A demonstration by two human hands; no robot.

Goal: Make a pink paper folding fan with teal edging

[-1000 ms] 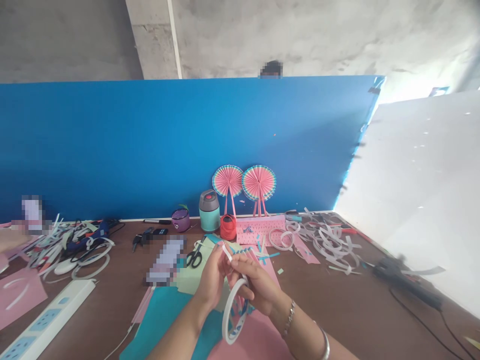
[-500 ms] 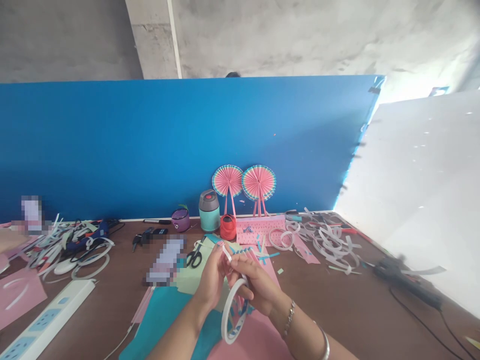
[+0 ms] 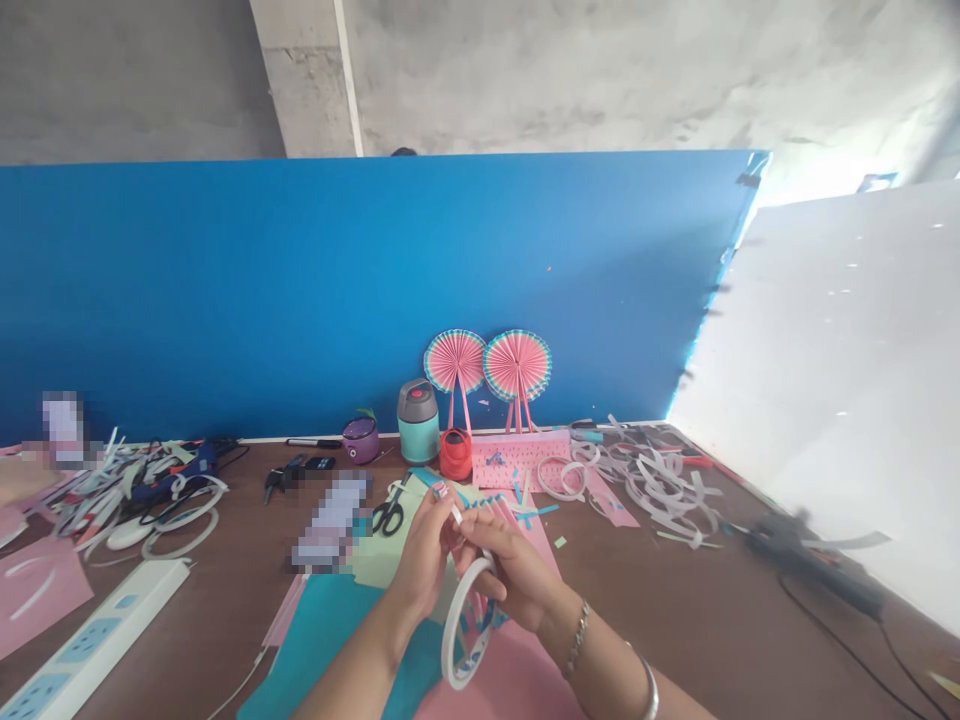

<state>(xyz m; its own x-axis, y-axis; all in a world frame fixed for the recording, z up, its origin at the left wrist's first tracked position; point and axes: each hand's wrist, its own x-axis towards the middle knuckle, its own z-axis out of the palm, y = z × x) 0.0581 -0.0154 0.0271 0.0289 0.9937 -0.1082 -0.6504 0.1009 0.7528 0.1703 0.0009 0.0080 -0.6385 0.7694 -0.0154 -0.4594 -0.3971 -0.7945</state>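
Observation:
My left hand (image 3: 424, 555) is closed on a folded pink paper piece (image 3: 442, 490), whose tip shows above the fingers; the rest is mostly hidden by my hands. With fingers bent in a pinch, my right hand (image 3: 514, 560) meets it and grips a roll of white tape (image 3: 452, 630). The roll hangs below the fingers, and a short white strip runs between both hands. Beneath them lie pink paper (image 3: 517, 680), a teal sheet (image 3: 322, 640) and pale green paper (image 3: 375, 565). Black-handled scissors (image 3: 388, 517) rest to the left of my hands.
Two pink pleated fans (image 3: 517, 365) lean on the blue partition (image 3: 300, 300). Before it stand a teal flask (image 3: 418, 435), a red container (image 3: 455, 455) and a purple pot (image 3: 361, 440). A glue gun (image 3: 810, 560), peeled strips (image 3: 667, 485) and a power strip (image 3: 97, 640) lie around.
My hands have barely moved; a little more of the pink paper's tip shows above my left fingers. Behind the partition, the top of a person's head has shifted left.

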